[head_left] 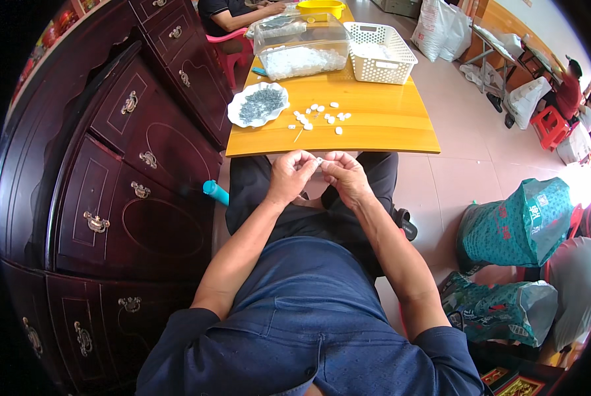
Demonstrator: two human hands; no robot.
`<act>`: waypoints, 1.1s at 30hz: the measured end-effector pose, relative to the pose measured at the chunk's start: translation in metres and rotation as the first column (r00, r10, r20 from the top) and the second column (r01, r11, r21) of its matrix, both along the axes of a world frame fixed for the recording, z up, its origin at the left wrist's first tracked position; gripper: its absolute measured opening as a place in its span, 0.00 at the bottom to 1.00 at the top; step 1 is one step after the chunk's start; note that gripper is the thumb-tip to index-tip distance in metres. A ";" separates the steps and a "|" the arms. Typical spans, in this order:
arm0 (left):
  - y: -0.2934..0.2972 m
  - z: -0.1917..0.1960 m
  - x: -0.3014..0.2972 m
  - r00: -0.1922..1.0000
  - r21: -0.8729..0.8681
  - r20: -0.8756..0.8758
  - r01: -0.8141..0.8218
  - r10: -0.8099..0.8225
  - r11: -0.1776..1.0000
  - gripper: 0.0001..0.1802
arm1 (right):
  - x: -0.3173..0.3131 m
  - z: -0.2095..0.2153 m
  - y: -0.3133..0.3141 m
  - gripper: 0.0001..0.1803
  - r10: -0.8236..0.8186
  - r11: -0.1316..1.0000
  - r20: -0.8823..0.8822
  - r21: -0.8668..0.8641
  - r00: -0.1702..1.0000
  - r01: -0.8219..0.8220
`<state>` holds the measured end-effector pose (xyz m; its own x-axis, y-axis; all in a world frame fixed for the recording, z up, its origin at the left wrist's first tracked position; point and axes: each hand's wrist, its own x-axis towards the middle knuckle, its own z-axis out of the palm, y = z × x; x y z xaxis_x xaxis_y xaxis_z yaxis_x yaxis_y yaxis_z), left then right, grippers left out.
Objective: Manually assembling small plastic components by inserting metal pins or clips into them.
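Observation:
Just in front of the table's near edge, above my lap, my left hand (291,174) and my right hand (347,177) meet with their fingertips pinched. Between them is a small white piece (319,160), mostly covered by the fingers, so its exact kind cannot be made out. Several similar small white pieces (307,126) lie scattered on the yellow wooden table (381,125) ahead. A thin light stick (298,136) rests near them. To their left stands a white scalloped dish (234,113) full of small dark parts.
Farther back on the table are a clear plastic bin (302,41) of white pieces, a white perforated basket (391,69) and a yellow basket (322,8). Dark wooden drawers (110,171) stand left, beside a teal bottle (216,192). Green bags (516,224) sit right; other people are nearby.

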<state>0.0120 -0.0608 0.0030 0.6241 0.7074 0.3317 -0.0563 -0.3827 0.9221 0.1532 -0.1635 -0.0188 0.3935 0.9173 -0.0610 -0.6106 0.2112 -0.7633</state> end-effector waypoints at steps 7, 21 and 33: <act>-0.002 0.000 0.001 1.000 -0.026 0.000 0.001 -0.001 1.000 0.07 | 0.002 -0.003 0.000 0.08 0.009 1.000 0.004 0.004 1.000 -0.009; -0.005 0.006 0.000 0.998 0.135 -0.022 -0.056 0.060 0.989 0.07 | 0.002 -0.004 0.000 0.09 0.009 1.000 0.041 -0.005 0.999 -0.009; -0.011 -0.001 0.001 0.993 0.111 0.015 -0.116 0.115 0.987 0.05 | -0.007 -0.010 0.005 0.10 -0.141 0.989 0.164 0.068 0.976 0.132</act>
<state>0.0127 -0.0718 0.0018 0.5371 0.7330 0.4175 -0.0137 -0.4873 0.8731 0.1460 -0.1589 -0.0284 0.5156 0.8542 0.0667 -0.4367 0.3290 -0.8373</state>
